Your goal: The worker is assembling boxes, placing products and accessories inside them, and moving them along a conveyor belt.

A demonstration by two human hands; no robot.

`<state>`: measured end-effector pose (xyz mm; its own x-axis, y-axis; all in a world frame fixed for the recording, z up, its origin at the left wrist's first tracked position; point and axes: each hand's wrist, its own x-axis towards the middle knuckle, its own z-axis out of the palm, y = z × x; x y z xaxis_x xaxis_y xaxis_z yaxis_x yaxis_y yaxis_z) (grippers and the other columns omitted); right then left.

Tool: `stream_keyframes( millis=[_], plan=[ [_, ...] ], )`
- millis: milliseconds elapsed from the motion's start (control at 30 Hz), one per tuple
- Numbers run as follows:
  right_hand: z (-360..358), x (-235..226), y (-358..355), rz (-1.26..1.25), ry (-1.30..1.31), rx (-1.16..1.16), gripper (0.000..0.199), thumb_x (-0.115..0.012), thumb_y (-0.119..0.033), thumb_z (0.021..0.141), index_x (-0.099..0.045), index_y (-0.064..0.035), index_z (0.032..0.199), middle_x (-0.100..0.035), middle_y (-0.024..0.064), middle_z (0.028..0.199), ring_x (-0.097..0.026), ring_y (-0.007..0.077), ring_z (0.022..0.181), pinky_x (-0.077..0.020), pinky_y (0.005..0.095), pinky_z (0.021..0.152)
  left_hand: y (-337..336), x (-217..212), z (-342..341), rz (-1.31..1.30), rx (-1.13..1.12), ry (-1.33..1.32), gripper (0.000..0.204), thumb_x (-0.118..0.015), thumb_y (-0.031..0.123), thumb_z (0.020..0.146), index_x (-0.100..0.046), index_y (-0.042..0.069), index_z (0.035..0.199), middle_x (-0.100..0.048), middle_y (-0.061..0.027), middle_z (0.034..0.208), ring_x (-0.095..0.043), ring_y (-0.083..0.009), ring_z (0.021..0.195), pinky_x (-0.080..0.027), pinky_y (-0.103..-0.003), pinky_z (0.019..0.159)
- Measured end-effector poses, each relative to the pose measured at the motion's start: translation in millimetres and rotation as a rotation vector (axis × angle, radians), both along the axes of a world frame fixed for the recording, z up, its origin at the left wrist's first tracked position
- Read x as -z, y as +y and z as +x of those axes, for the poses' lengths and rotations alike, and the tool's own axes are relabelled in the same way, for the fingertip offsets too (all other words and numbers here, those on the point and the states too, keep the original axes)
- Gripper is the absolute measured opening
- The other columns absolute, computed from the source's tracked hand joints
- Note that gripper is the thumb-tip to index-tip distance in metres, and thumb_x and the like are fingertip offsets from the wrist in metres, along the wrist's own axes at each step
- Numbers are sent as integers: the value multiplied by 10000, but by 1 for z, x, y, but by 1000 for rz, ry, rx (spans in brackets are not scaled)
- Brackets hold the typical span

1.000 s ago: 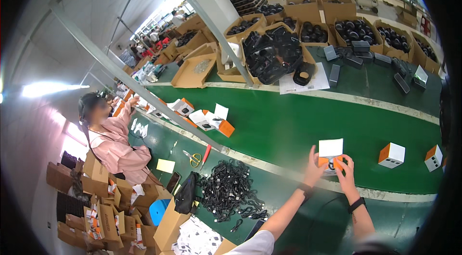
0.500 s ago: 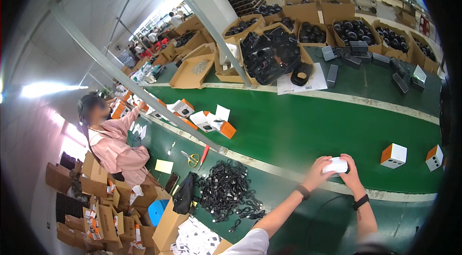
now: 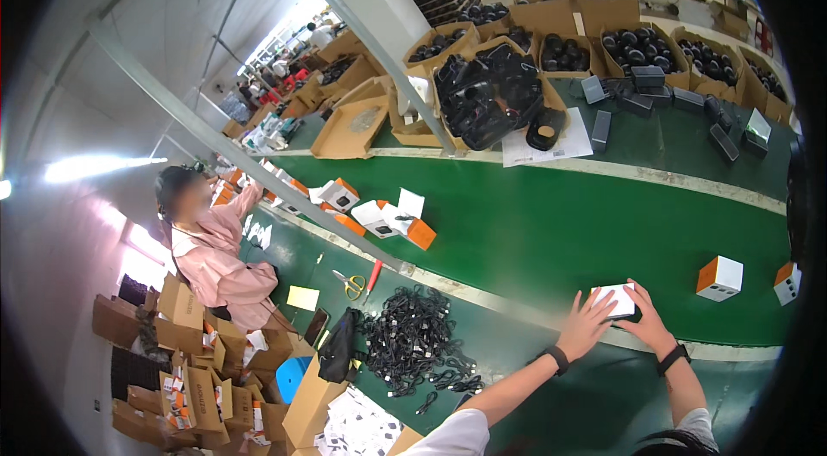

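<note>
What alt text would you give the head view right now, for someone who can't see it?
Both hands, left hand and right hand, press on a small white rectangular box at the edge of a green conveyor belt. A closed orange-and-white box sits to the right; a pile of black cables lies left.

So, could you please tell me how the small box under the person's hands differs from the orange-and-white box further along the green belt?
The box under the hands shows only a white top; the orange-and-white box shows an orange top and white sides. The left hand and right hand press on the first at the belt's near edge; the second stands alone and untouched further right. Both are small, closed and sit on the green belt.
</note>
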<state>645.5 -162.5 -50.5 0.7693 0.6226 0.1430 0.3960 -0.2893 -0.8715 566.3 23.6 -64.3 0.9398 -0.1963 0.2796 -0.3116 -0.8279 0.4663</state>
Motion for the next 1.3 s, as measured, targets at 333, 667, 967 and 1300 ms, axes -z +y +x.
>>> stream_keyframes(
  millis=[333, 667, 967, 1300],
  plan=[
    [19, 6, -16, 99, 254, 108, 601, -741, -40, 639, -518, -36, 1197, -448, 160, 1293, -422, 270, 1210, -348, 358, 997, -8, -13, -11, -203, -59, 46, 536, -496, 148, 861, -321, 138, 1367, -267, -45, 1442, -181, -269, 1349, -69, -529, 1069],
    [12, 17, -73, -125, -388, 393, 433, -680, 55, 632, -609, -58, 1044, -403, 174, 1321, -435, 331, 1174, -371, 399, 981, 77, 21, -90, -424, -365, 51, 315, -576, 132, 787, -577, 90, 1100, -523, -105, 1222, -410, -304, 1203, -266, -474, 1020],
    [8, -4, -37, -399, -647, 415, 310, -563, -30, 764, -555, -50, 1074, -441, 108, 1310, -374, 290, 1241, -289, 419, 1043, 64, -1, -138, -458, -263, 160, 231, -597, 95, 773, -616, 106, 1004, -540, -78, 1201, -396, -319, 1200, -279, -420, 1013],
    [3, -52, -19, -717, -708, 365, 273, -543, -42, 719, -565, -46, 990, -529, 129, 1097, -471, 292, 1042, -368, 444, 893, 56, 4, -192, -641, -208, 281, 228, -592, 45, 778, -626, 81, 1001, -563, -95, 1171, -448, -293, 1162, -319, -399, 1003]
  ],
)
